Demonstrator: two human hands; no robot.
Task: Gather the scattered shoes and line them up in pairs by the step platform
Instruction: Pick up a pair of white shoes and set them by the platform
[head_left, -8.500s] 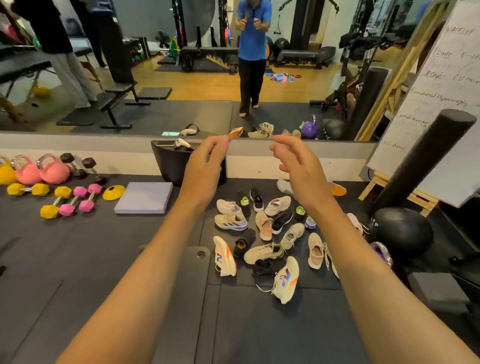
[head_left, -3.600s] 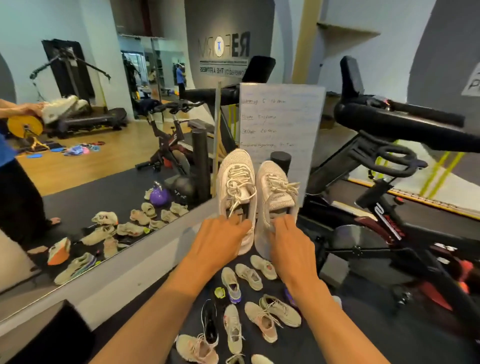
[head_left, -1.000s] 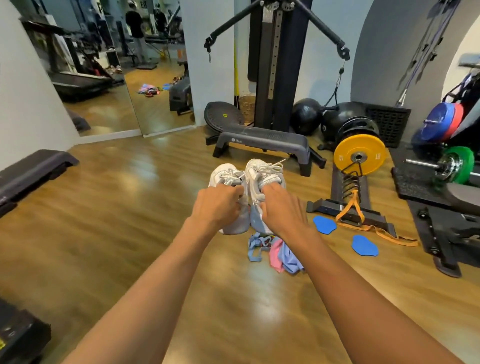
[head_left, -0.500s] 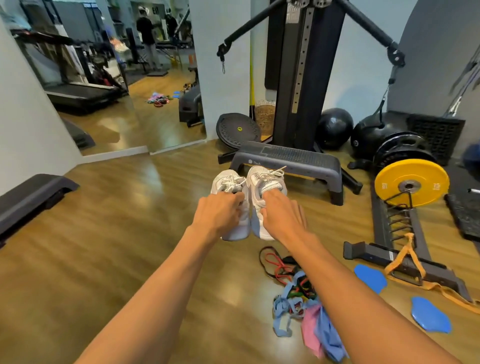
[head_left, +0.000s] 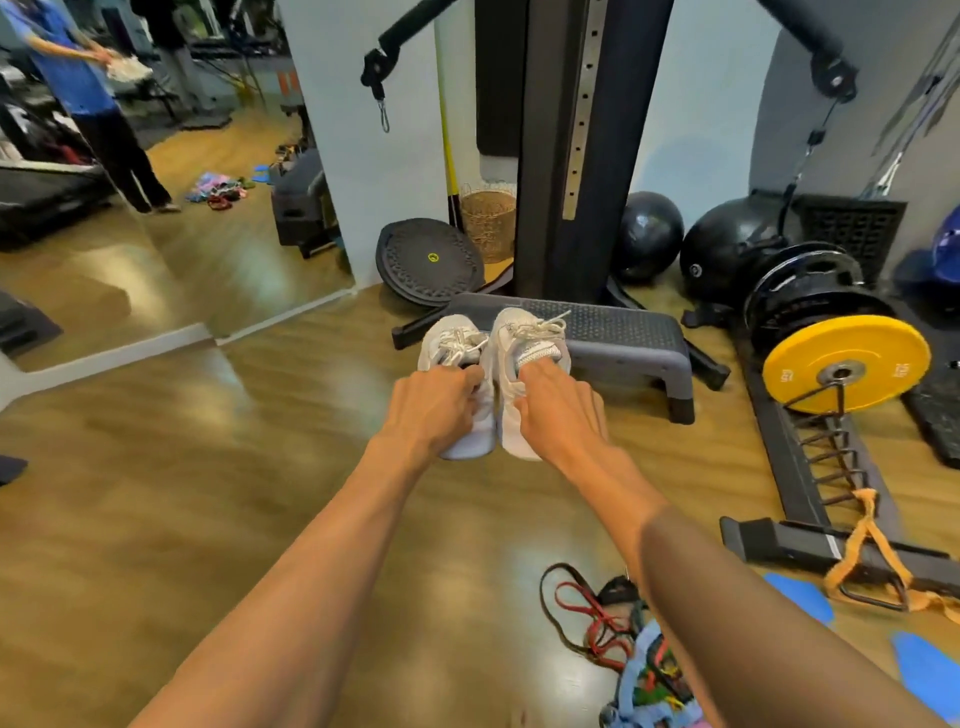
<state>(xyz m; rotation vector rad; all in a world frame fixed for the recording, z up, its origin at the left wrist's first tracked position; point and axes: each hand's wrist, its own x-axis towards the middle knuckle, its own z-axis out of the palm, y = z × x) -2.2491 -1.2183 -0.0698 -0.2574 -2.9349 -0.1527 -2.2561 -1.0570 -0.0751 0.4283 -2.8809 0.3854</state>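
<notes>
Holding one pair of pale trainers before the step platform

Item 1. Left shoe (head_left: 453, 340): pale grey-white lace-up trainer, carried off the floor with its toe pointing away from the wearer. The left hand (head_left: 434, 410) grips it at the collar, fingers curled together over the rim of the opening; the fingertips are hidden inside.

Item 2. Right shoe (head_left: 531, 338): the matching trainer with loose white laces, side by side with the first and touching it along the inner edge. The right hand (head_left: 558, 410) grips it the same way, with its fingers bent into the opening behind the tongue.

Item 3. Step platform (head_left: 623, 338): low, grey, with a dotted top, standing on the wooden floor (head_left: 208, 493). Both shoe toes overlap its near left end in the view; how near they are to it cannot be told.

Item 4. Surroundings: black cable machine column (head_left: 571, 130) behind the platform; wicker basket (head_left: 488, 218) and black balance disc (head_left: 428, 260) at its left; two black balls (head_left: 647, 234) at its right; yellow weight plate (head_left: 847, 371) on a floor rack; tangle of resistance bands (head_left: 613, 623) under the right forearm; blue sliders (head_left: 800, 597) near the right edge; wall mirror (head_left: 156, 234) at far left
</notes>
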